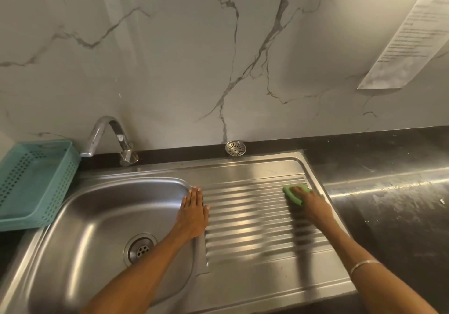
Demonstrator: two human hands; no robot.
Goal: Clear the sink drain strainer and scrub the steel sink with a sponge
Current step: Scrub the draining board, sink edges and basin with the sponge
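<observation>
Sponge (295, 194), green, gripped by right hand (313, 204); left hand (193, 214) flat on sink (255, 219).

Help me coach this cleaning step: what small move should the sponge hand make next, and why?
Probably draw the green sponge along the ridges toward the basin. The right hand presses it at the drainboard's far right corner, so most ridges lie unswept, while the left hand braces flat on the basin rim.
</observation>
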